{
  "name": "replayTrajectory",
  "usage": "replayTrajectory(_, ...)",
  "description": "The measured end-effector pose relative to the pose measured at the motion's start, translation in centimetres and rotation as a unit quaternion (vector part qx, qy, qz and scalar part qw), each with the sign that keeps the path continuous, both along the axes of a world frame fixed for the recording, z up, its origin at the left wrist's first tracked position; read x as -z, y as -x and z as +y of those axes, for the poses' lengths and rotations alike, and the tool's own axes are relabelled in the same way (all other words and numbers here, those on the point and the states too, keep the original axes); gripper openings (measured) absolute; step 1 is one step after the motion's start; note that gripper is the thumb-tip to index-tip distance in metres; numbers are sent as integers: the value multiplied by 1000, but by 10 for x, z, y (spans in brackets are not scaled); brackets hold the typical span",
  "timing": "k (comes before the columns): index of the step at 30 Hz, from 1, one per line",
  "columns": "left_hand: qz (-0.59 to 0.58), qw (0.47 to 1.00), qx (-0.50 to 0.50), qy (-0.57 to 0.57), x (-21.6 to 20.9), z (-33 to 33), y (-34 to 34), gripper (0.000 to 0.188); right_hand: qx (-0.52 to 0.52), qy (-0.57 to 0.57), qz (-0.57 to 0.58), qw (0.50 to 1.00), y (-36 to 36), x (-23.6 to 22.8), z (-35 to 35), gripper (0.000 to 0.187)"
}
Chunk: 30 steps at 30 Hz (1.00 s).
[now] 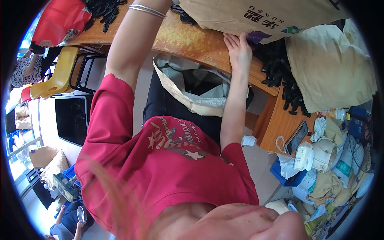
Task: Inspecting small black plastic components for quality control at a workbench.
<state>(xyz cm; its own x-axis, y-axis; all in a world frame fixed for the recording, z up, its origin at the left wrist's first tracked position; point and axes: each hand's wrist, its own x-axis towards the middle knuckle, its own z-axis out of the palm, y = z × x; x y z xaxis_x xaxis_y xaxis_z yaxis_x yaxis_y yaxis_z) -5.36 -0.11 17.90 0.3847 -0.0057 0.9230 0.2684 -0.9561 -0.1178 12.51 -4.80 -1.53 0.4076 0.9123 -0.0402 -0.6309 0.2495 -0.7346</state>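
My right hand [240,52] lies at the table's edge, its fingers stretched out and apart at the lower edge of a large brown paper sack [224,18]. The fingertips touch or lie close to the sack's edge, where a purple patch shows. My left arm, with silver bangles [147,10] near the wrist, reaches up past the top of the picture, so that hand is out of sight. Below the table, at my lap, an open paper sack [172,86] with a pale lining gapes. Its inside is mostly dark.
Small black plastic parts [105,12] are heaped at the far left, with more [276,60] to the right beside another brown sack [332,68]. A phone [297,138] and a bead bracelet [280,144] lie on the right-hand table. A yellow chair [60,76] stands left; other people sit beyond.
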Motion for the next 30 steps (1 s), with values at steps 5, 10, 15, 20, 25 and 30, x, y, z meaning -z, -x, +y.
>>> replayTrajectory(5,34,999,31,-1,6,14,-13,46,38,-4,-6,999,4,3,27,42)
replayTrajectory(10,69,994,77,14,21,23,-36,43,59,-43,-24,997,-4,11,31,35)
replayTrajectory(15,108,989,100,28,47,32,-32,41,55,-92,-91,990,-1,3,44,28)
replayTrajectory(20,141,982,121,42,74,27,-22,39,46,-117,-192,973,-4,-12,62,33)
replayTrajectory(25,167,976,135,44,96,30,-14,37,113,-97,-142,979,-15,-17,74,24)
replayTrajectory(30,292,933,205,53,188,-3,-36,38,-30,-38,-178,983,-27,-46,51,24)
